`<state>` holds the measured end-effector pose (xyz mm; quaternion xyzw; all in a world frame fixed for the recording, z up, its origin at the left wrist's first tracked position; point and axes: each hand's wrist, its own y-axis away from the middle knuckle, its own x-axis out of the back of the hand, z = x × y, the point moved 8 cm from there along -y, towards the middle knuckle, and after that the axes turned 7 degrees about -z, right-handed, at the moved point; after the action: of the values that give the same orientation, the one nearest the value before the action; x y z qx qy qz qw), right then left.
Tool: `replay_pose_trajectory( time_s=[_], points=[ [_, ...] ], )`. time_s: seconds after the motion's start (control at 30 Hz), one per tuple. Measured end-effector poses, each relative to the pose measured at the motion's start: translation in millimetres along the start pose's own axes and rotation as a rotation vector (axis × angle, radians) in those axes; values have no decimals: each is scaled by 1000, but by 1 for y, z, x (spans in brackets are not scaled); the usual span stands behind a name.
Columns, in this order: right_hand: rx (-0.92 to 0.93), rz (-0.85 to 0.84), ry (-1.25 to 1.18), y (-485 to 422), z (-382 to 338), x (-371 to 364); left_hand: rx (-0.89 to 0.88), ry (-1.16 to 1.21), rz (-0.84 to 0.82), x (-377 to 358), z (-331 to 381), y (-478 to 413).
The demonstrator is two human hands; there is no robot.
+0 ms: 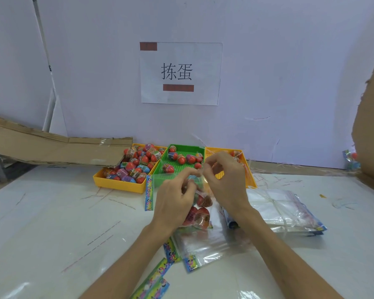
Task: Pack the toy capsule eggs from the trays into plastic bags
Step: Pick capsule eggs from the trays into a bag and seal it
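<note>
Grip status: both hands are closed on one plastic bag (203, 203), held just above the table (52, 212) in front of the trays. My left hand (177, 199) curls round the upper part of the bag from the left. My right hand (225, 182) pinches the film at the bag's top edge from the right, fingertips (203, 172) almost meeting those of the left.

Governing relation: the bag's long axis runs from that pinch at the far end back toward me. The capsule eggs (198, 215) inside it lie in the near end, below and between both hands. Whatever comes next at the mouth happens at the far end, where the right hand is nearer. The left hand carries the weight.

Supply: loose eggs lie in the left yellow tray (119, 185) and the green tray (160, 180), both beyond my hands. A stack of empty bags (283, 209) lies to the right.

Not verified: my fingers cover the bag's mouth, so I cannot tell whether it is open or sealed. The egg count inside is uncertain; I judge about four. The right yellow tray (252, 180) is largely hidden behind my right hand. The clear film's edges are hard to trace.
</note>
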<state>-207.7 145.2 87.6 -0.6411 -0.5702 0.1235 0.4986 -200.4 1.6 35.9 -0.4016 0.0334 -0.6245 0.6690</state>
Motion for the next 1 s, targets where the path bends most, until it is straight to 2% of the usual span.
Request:
replay_pose_trajectory(
  time_s=[0.13,0.27,0.33,0.47,0.6,0.83,1.0],
  points=[
    [-192,94,-91,-5,26,23,45,49,19,2,-5,0],
    [-412,-74,-336,-7,52,18,98,137,53,5,-6,0],
    [-464,-91,-378,-8,62,21,133,176,85,9,-9,0],
    [-547,9,-296,-8,87,45,197,249,146,15,-12,1],
    [-572,39,-157,-3,101,61,234,231,189,18,-15,2],
    [-598,23,-66,-2,111,70,232,207,183,16,-13,3],
    [-636,142,-63,3,121,92,269,288,201,21,-14,4]
  ],
)
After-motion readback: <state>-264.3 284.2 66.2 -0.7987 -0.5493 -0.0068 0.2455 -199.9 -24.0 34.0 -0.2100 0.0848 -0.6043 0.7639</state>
